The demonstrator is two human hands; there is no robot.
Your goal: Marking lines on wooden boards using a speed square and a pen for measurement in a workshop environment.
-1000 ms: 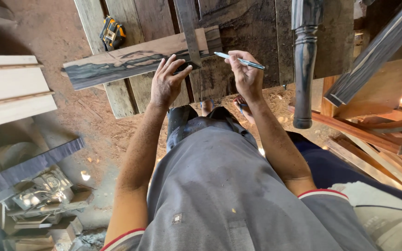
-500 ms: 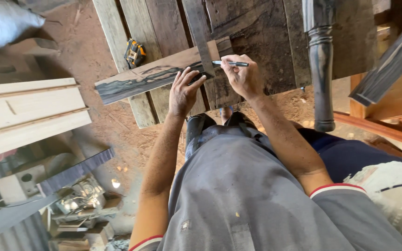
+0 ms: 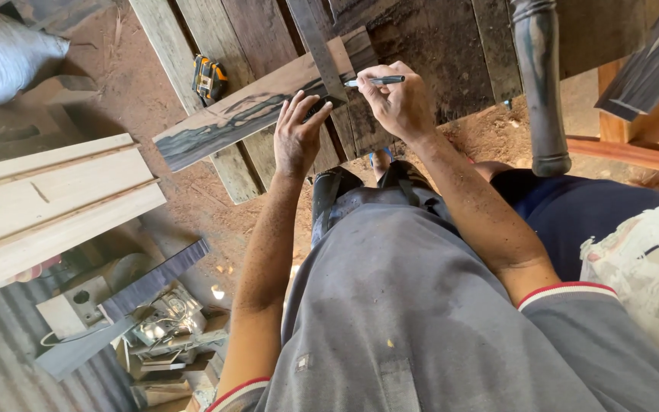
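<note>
The left hand [image 3: 297, 137] lies flat, fingers spread wide, pressing on a metal square [image 3: 316, 47] that crosses a dark-streaked plank [image 3: 245, 114]. The plank rests slantwise on the rough plank bench [image 3: 421, 38]. The right hand [image 3: 400, 103] pinches a pen [image 3: 375, 80] between thumb and fingers, its tip against the square's edge on the plank. A yellow-and-black tape measure [image 3: 209, 78] sits on the bench just beyond the plank's left part. A turned dark post [image 3: 541, 84] hangs over the bench edge to the right of the right hand, apart from it. Pale boards [image 3: 47, 198] are stacked at the left, well apart, above scrap wood on the dirt floor [image 3: 184, 198].
</note>
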